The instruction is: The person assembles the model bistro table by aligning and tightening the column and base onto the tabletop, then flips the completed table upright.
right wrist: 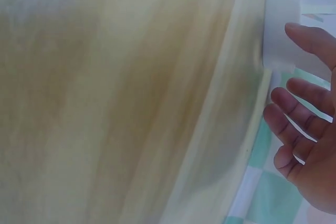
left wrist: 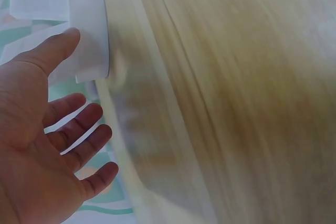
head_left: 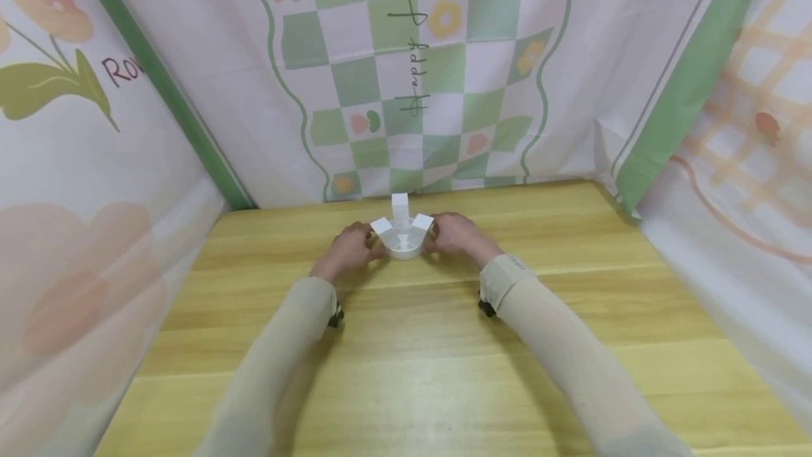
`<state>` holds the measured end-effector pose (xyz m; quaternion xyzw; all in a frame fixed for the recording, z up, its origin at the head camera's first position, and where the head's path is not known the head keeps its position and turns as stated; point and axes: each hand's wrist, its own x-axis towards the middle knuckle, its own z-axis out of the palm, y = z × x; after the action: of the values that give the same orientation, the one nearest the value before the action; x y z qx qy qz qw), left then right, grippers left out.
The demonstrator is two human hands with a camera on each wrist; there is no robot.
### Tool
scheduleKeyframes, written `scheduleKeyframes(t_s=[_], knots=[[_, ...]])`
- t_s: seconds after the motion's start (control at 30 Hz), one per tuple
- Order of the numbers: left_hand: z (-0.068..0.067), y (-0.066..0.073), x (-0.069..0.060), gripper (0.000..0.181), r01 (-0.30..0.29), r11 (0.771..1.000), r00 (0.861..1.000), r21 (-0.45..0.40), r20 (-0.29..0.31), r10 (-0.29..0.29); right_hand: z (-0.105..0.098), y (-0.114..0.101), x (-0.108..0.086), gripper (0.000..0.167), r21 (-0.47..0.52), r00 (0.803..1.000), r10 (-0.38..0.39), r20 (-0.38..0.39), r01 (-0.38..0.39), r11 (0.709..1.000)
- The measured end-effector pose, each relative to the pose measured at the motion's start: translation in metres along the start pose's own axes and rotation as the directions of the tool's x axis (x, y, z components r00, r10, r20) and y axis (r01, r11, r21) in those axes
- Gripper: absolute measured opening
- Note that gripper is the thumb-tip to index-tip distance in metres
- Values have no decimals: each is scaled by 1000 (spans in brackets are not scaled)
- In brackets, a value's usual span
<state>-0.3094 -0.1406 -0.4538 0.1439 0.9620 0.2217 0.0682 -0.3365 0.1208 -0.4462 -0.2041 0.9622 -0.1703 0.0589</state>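
Observation:
Toward the far edge of the wooden table (head_left: 406,344) stands a white round-based piece (head_left: 404,254) with three square-ended prongs rising and leaning outward. My left hand (head_left: 354,245) is at its left side and my right hand (head_left: 458,233) at its right. In the left wrist view, the left thumb (left wrist: 65,43) lies over the white base, its other fingers spread loosely. The right wrist view has the right thumb (right wrist: 304,35) in front of the base, with the remaining fingers slightly bent and apart. Whether either thumb presses on it, I cannot tell.
A checkered green and white curtain (head_left: 438,76) hangs right behind the table's far edge. Patterned cloths flank both sides, a floral one (head_left: 82,182) on the left and an orange-checked one (head_left: 748,139) on the right.

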Motion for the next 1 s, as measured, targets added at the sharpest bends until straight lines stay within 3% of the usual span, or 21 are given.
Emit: scheduleKeyframes(t_s=[0.4, 0.7, 0.83, 1.0], knots=[[7, -1, 9, 54, 20, 998, 1000, -53, 9, -20, 7, -3, 4, 38, 18, 1000, 24, 9, -24, 1000], [8, 3, 8, 49, 50, 993, 999, -104, 10, -49, 9, -3, 3, 50, 50, 1000, 15, -13, -14, 999], [6, 5, 5, 48, 37, 992, 999, -120, 6, -37, 8, -2, 3, 53, 66, 1000, 4, -11, -3, 998], [0, 4, 2, 46, -5, 989, 999, -147, -38, -1, 1, -1, 2, 47, 109, 995, -60, -74, 68, 992]])
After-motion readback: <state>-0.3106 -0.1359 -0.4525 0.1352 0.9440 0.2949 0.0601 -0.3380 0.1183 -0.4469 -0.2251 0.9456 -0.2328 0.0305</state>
